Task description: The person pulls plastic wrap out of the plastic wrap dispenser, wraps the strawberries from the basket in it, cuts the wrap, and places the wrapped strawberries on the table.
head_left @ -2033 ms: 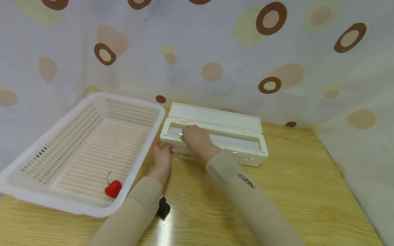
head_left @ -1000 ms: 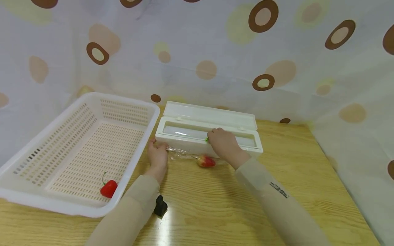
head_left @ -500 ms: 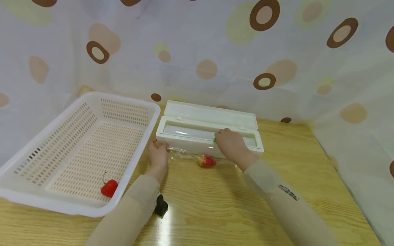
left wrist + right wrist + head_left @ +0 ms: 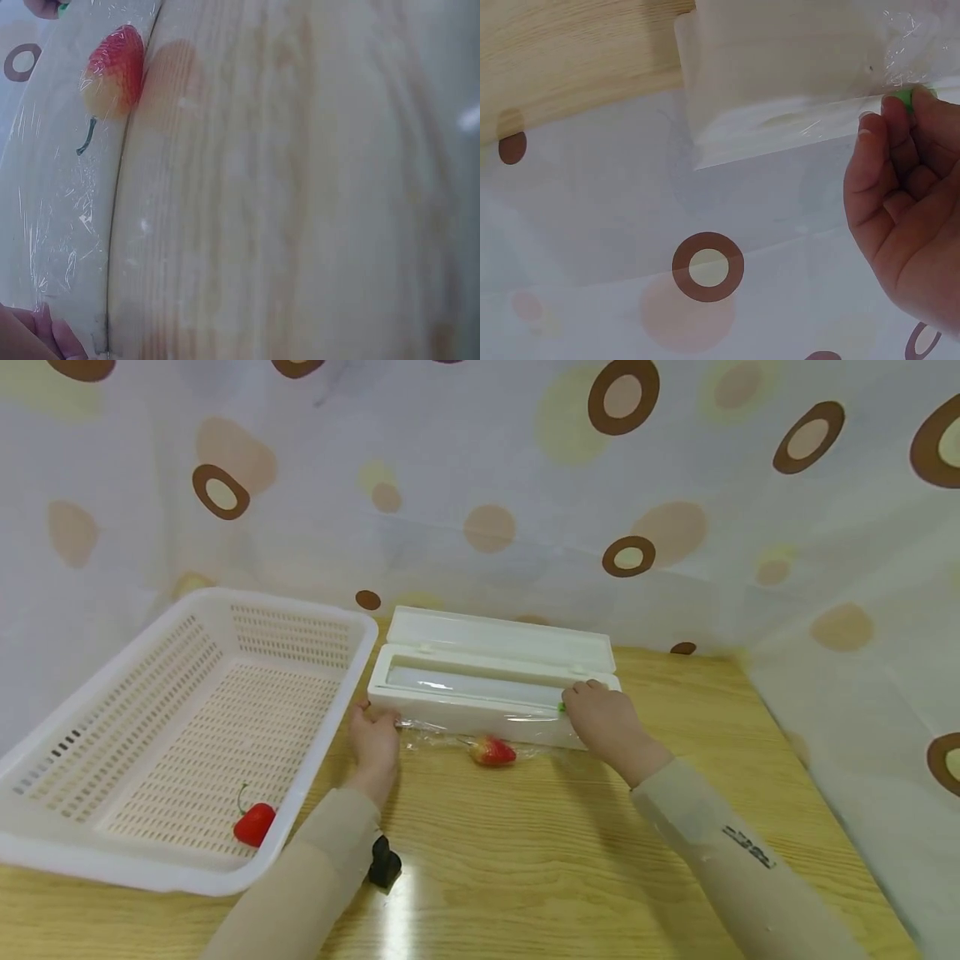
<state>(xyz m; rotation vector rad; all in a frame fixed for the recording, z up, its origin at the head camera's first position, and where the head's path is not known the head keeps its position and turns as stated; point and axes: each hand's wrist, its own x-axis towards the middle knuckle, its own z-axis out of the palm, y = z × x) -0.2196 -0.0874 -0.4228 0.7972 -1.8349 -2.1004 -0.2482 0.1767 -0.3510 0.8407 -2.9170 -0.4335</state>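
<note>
A white cling film dispenser [image 4: 480,714] lies on the table with its lid raised behind it and a film roll [image 4: 472,685] inside. Clear cling film [image 4: 435,735] hangs over its front. My left hand [image 4: 377,743] is at the front left corner, where thumb and fingers pinch the film's edge. On the right, finger and thumb of my right hand [image 4: 607,718] pinch the small green slide cutter [image 4: 905,97] on the front rim. A red and yellow toy strawberry [image 4: 492,751] with a stem lies against the dispenser's front, between both hands, and appears through film in the left wrist view.
A white slotted basket [image 4: 330,760] stands to the left, close beside my left forearm, with a red toy pepper [image 4: 255,824] in its near corner. A black object [image 4: 384,862] is by my left wrist. A patterned curtain [image 4: 487,527] hangs behind the table.
My right hand has slid the green cutter rightward along the dispenser's rim, from near its left end towards its right end. The strawberry has come into sight. The left hand stays at the corner.
</note>
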